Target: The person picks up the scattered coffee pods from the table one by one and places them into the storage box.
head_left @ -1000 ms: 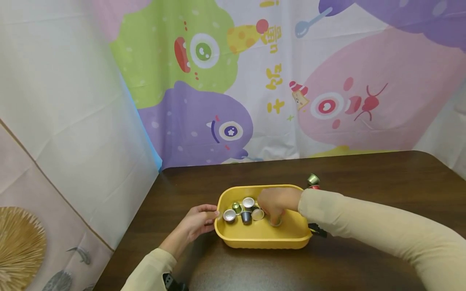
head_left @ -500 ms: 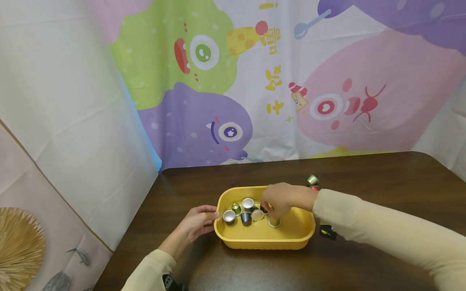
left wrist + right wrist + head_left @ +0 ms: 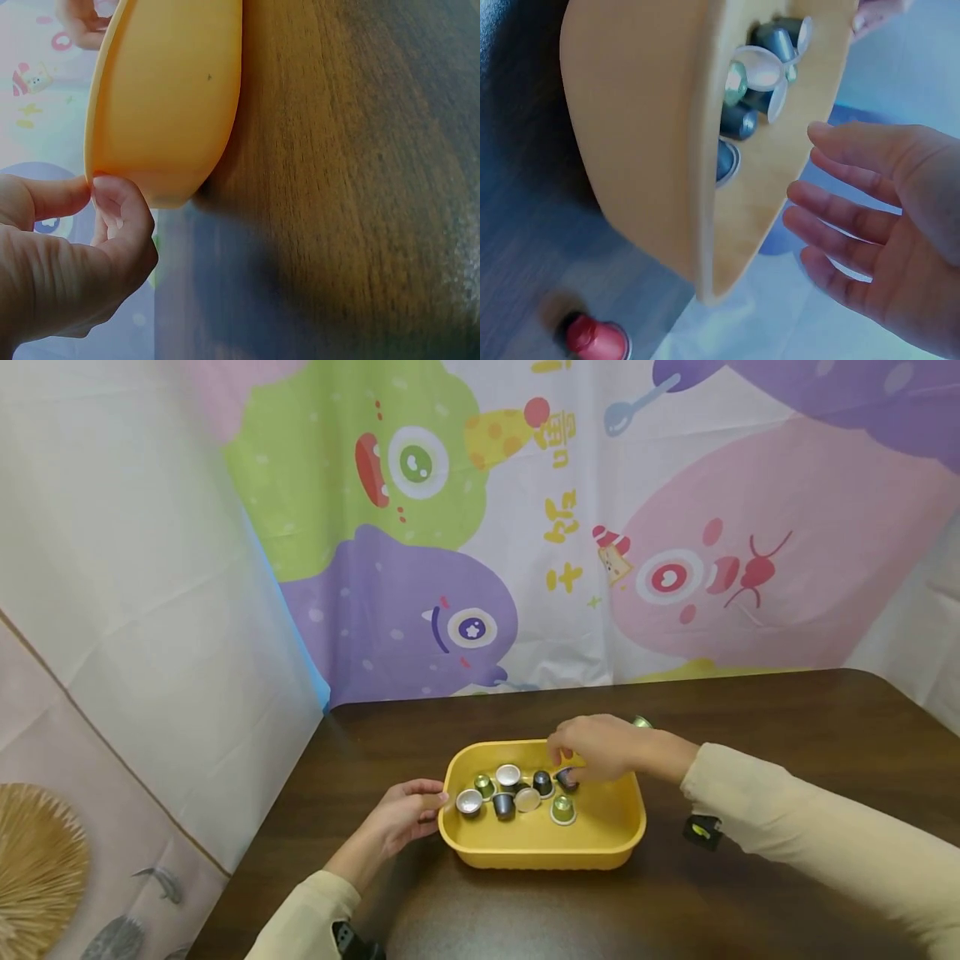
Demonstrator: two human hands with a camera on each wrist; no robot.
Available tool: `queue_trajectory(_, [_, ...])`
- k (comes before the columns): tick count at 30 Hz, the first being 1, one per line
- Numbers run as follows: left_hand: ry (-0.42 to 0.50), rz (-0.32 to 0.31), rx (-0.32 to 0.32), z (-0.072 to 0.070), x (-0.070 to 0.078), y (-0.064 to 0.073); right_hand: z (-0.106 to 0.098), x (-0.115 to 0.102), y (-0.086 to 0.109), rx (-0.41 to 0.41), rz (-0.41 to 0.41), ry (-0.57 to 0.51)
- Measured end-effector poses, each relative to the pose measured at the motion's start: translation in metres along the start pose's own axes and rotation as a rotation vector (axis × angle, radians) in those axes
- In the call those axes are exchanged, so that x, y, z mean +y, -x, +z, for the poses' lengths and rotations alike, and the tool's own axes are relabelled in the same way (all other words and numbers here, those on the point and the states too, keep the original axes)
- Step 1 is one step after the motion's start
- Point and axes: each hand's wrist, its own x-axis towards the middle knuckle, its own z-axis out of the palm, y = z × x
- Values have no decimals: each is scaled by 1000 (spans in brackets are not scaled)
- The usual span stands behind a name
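A yellow plastic tub (image 3: pixel 543 860) holds several coffee capsules, some with pale lids showing, others standing lid down, such as a green capsule (image 3: pixel 563 810) and a black capsule (image 3: pixel 542 782). My left hand (image 3: pixel 405 817) pinches the tub's left rim between thumb and forefinger, plain in the left wrist view. Over the tub's far right part, my right hand (image 3: pixel 603 747) has loosely spread fingers, and the right wrist view shows nothing in them. Just below its fingertips in the head view lies a dark purple capsule (image 3: pixel 567 779) on the tub floor.
On the dark wooden table (image 3: pixel 750 727), a green capsule (image 3: pixel 642 722) behind the tub is mostly hidden by the right wrist. A red capsule (image 3: pixel 598 339) lies outside the tub. A cartoon-printed cloth (image 3: pixel 570 635) hangs behind the table.
My right hand has risen and drawn back to the right, uncovering the green, black and purple capsules in the tub. My left hand keeps its place on the rim.
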Motion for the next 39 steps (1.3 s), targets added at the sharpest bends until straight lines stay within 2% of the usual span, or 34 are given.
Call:
queue_trajectory(7, [-13,3,2,0,0,2,2,19,12,137,19,18])
queue_trajectory(14, [-27,-2,14,1,0,3,6,37,28,269,108,-43])
queue_trajectory(24, [-14,12,14,1,0,4,21,69,44,400,164,-1])
queue_trajectory(27, [-10,18,15,1,-1,3,27,76,47,418,179,12])
queue_trajectory(31, [-14,14,28,1,-2,2,34,84,51,401,193,7])
queue_trajectory(39, [-23,6,34,1,-1,3,45,95,58,370,143,26])
